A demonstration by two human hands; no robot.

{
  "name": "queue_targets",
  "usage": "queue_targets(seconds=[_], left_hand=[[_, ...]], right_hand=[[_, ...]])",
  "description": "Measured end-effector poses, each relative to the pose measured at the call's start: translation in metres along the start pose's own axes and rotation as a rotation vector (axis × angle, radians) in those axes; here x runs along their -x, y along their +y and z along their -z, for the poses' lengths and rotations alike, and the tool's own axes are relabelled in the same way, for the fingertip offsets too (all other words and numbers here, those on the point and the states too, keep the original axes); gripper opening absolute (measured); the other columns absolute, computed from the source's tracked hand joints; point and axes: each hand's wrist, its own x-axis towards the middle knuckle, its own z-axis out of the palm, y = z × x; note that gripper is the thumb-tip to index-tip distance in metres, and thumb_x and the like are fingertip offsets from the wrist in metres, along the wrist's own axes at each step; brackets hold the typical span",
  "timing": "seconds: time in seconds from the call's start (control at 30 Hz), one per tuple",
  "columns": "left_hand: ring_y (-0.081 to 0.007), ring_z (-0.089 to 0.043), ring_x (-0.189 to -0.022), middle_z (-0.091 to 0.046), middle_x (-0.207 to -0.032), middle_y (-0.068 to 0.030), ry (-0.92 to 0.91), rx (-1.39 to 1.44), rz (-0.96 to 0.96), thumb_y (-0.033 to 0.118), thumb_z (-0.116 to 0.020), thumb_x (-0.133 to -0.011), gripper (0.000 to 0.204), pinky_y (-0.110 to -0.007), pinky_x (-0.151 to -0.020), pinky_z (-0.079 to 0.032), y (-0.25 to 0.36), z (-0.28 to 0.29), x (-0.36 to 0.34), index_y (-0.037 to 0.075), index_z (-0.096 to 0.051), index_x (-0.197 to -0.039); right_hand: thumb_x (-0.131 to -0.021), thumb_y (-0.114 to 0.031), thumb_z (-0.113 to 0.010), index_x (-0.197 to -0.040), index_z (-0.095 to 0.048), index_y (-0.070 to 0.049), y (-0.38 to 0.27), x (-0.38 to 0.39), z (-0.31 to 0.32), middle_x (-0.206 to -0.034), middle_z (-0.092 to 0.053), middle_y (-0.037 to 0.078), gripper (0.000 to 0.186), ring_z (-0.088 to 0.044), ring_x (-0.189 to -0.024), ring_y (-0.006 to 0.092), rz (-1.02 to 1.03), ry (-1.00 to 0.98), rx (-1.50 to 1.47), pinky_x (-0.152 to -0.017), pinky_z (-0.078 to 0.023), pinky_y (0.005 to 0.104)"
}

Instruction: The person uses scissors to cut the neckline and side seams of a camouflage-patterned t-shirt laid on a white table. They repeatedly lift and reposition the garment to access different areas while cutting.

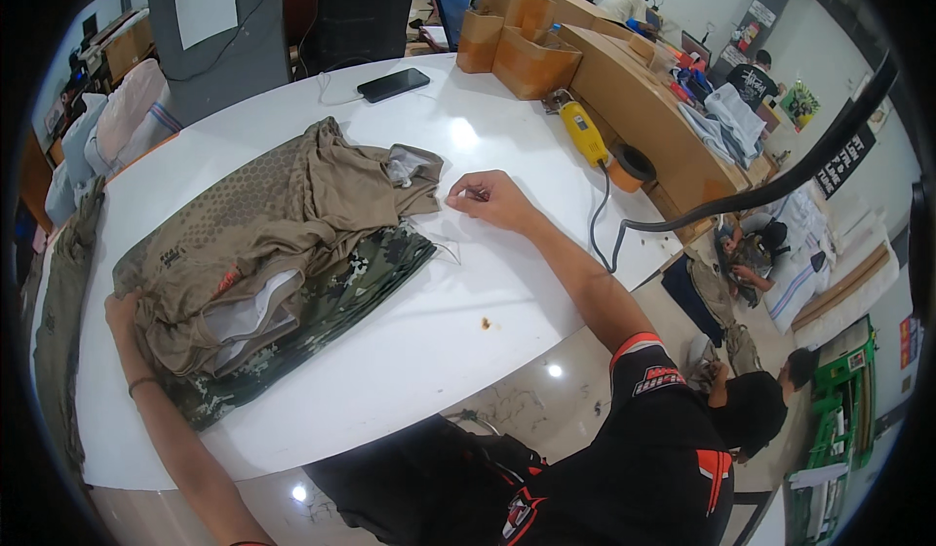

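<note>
A brown shirt (292, 187) with a honeycomb print lies rumpled on the white table, its pale inside showing at one opening and at a sleeve end. Under it is a green camouflage garment (375, 278). My left hand (123, 317) grips the brown shirt's edge at the left. Just beyond the sleeve end, my right hand (490, 200) is closed in a pinch above the table. What its fingertips hold, if anything, is too small to tell. A thin pale thread (448, 251) trails from the garments below that hand.
The white table (390, 390) holds a phone (393, 84) with a cable, brown boxes (534, 62), a yellow corded tool (583, 133) and a tape roll (632, 168). Garments (68, 302) hang along its left edge. Several people are at the right.
</note>
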Motion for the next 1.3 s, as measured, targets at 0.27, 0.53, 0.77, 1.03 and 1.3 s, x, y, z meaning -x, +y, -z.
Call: queue_targets(seconds=[0.27,0.53,0.77,1.03,1.3], left_hand=[[-0.0384,-0.066,-0.116,-0.069,-0.121,-0.0260,0.117,-0.121,-0.036,0.063,-0.080,-0.072,0.088,-0.046,-0.095,-0.052,0.024,-0.003,0.024,-0.006,-0.067,-0.125],[-0.0237,-0.072,-0.100,-0.075,-0.105,-0.0153,0.478,0.229,-0.527,0.031,-0.076,-0.090,0.040,-0.036,-0.089,-0.054,0.140,0.035,0.112,0.002,-0.072,-0.117],[-0.0230,-0.071,-0.075,-0.075,-0.087,-0.0110,-0.227,0.663,-1.048,0.019,-0.079,-0.085,0.019,-0.035,-0.070,-0.057,0.286,-0.024,0.298,0.003,-0.076,-0.095],[-0.0341,-0.069,-0.093,-0.070,-0.094,-0.0142,-0.450,0.402,-1.049,0.023,-0.077,-0.084,0.028,-0.044,-0.082,-0.056,0.321,-0.101,0.363,0.001,-0.074,-0.101],[-0.0169,-0.067,-0.067,-0.074,-0.079,-0.0117,-0.777,0.546,-0.722,0.022,-0.084,-0.081,0.023,-0.031,-0.066,-0.052,0.320,-0.111,0.338,0.002,-0.078,-0.092]], right_hand=[[-0.093,-0.025,-0.076,-0.101,-0.076,-0.003,0.014,0.001,0.004,-0.086,-0.069,0.000,0.023,-0.059,-0.072,0.0078,-0.012,0.086,-0.186,-0.064,-0.051,0.0248],[-0.093,-0.025,-0.075,-0.097,-0.073,-0.001,0.003,0.002,-0.004,-0.067,-0.057,-0.003,0.024,-0.049,-0.061,0.0053,-0.046,0.091,-0.189,-0.056,-0.036,0.0233],[-0.091,-0.028,-0.077,-0.093,-0.074,-0.001,0.007,-0.003,-0.007,-0.069,-0.060,-0.002,0.026,-0.050,-0.062,0.0062,-0.014,0.056,-0.203,-0.057,-0.039,0.0242],[-0.090,-0.016,-0.079,-0.095,-0.073,-0.001,-0.018,0.012,-0.034,-0.074,-0.062,-0.004,0.017,-0.044,-0.059,0.0014,0.072,-0.107,-0.265,-0.053,-0.035,0.0202],[-0.085,-0.013,-0.082,-0.104,-0.072,-0.005,-0.037,0.017,-0.038,-0.076,-0.061,-0.007,0.023,-0.032,-0.055,-0.0010,0.153,-0.142,-0.135,-0.050,-0.026,0.0191]])
